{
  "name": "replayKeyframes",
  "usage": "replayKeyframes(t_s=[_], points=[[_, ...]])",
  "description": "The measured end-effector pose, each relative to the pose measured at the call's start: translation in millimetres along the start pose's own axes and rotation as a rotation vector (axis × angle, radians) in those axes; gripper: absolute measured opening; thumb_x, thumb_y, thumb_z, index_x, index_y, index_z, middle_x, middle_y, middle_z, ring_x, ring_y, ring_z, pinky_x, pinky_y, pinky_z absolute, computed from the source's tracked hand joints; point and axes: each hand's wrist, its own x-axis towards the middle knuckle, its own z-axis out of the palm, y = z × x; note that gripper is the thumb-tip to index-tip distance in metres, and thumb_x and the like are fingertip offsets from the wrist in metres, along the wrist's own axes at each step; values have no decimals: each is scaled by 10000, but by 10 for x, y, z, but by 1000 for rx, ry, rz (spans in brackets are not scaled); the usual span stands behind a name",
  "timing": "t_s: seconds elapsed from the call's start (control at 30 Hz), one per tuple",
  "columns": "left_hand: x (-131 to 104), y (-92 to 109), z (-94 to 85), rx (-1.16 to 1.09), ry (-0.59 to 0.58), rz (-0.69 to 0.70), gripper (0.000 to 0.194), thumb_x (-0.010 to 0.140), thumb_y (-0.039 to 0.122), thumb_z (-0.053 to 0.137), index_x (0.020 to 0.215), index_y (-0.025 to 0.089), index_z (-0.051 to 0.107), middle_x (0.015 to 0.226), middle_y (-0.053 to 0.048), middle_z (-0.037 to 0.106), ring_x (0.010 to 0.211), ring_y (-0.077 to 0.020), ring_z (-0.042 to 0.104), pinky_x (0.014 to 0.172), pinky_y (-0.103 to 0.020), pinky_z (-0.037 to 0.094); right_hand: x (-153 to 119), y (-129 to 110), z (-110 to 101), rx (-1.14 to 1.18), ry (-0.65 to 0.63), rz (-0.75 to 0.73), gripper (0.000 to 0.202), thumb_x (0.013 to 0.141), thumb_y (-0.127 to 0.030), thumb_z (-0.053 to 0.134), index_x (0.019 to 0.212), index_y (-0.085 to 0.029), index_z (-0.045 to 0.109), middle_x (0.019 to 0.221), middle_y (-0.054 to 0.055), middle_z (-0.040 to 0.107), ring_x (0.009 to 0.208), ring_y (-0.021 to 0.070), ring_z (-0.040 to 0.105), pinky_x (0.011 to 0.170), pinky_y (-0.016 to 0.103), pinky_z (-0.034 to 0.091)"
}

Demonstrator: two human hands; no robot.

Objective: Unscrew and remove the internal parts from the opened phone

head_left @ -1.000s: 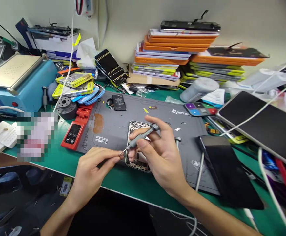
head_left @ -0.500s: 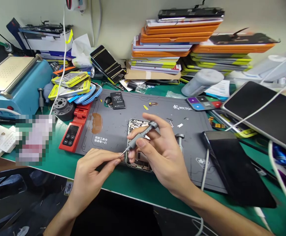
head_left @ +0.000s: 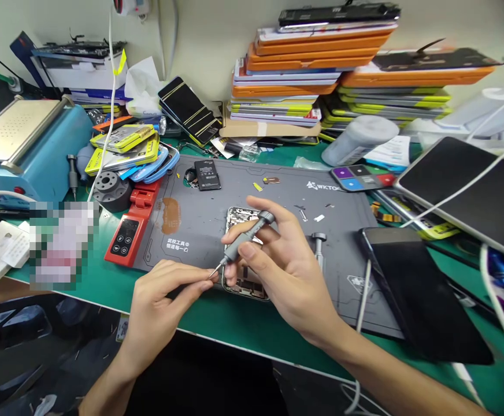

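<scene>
A left hand [head_left: 160, 300] and a right hand [head_left: 286, 274] meet at a slim gray screwdriver [head_left: 236, 247]
At the front of the green counter [head_left: 234, 341], the left hand is pinched closed by the thin tip, and I cannot tell if it holds something tiny; the right hand grips the handle; just past them, partly hidden, an open silver-rimmed phone [head_left: 249, 287] lies at the near edge of a flat dark-gray mat [head_left: 208, 222]; farther back on the mat sits a flat black battery [head_left: 207, 175]
</scene>
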Motion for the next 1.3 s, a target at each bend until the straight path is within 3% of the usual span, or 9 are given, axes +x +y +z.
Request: replayKeyframes(t_s=[0.43, 0.53, 0.63, 0.73, 0.83, 1.03, 1.17, 1.3], points=[[-29, -25, -19, 3, -20, -8, 112, 1047, 232, 780, 1074, 297, 868, 976, 16, 877, 861, -165, 797, 804, -299, 601, 28, 41, -45, -68, -25, -3, 517, 1047, -432, 732, 1480, -372, 456, 1107, 7, 719, 657, 121, 710, 631, 322, 684], [-21, -14, -26, -8, -25, -35, 121, 1037, 295, 799, 1134, 310, 870, 986, 5, 875, 853, -177, 791, 802, -308, 614, 40, 29, -84, -101, -45, -17, 526, 1063, -444, 701, 1517, -367, 448, 1120, 15, 733, 663, 122, 704, 615, 312, 665], [-18, 5, -20, -7, -35, -103, 249, 1029, 359, 807, 1272, 312, 835, 1029, -16, 868, 842, -187, 774, 799, -318, 634, 82, -16, -164, -134, 8, -13, 503, 1080, -429, 667, 1529, -366, 451, 1124, 15, 740, 672, 127, 705, 604, 305, 652], [-17, 6, 14, 74, -51, -110, 277, 1090, 308, 718, 1360, 299, 776, 1137, -28, 853, 951, -191, 781, 884, -332, 625, 128, -55, -242, -224, 185, -143, 505, 1075, -384, 671, 1533, -373, 457, 1088, 5, 728, 666, 131, 692, 614, 301, 649], [-8, -6, 66, 221, -87, -6, 223, 1122, 235, 636, 1288, 278, 778, 1175, -32, 830, 1068, -205, 762, 969, -360, 576, 131, -29, -271, -426, 286, -332, 604, 1083, -343, 653, 1615, -414, 377, 1068, 8, 716, 650, 142, 658, 608, 312, 637], [33, 20, 86, 334, -166, 79, 196, 1116, 179, 618, 1242, 254, 748, 1155, -31, 785, 1048, -205, 707, 943, -355, 520, 55, 173, -277, -830, 26, -706, 710, 1061, -159, 626, 1652, -445, 355, 1448, 96, 693, 1022, 222, 770, 772, 377, 694], [36, 52, 33, 227, -199, 19, 175, 1135, 189, 569, 1028, 241, 698, 1004, -8, 775, 938, -184, 700, 874, -341, 503, 42, 227, -281, -906, -9, -713, 740, 1061, -109, 587, 1674, -418, 309, 1532, 120, 651, 978, 203, 771, 717, 346, 700], [18, 61, 8, 160, -181, -30, 192, 1130, 193, 556, 981, 243, 666, 953, -1, 767, 911, -182, 700, 848, -337, 506, 51, 236, -273, -912, -15, -735, 793, 1045, -85, 604, 1692, -417, 289, 1520, 118, 650, 1011, 214, 777, 710, 344, 708]])
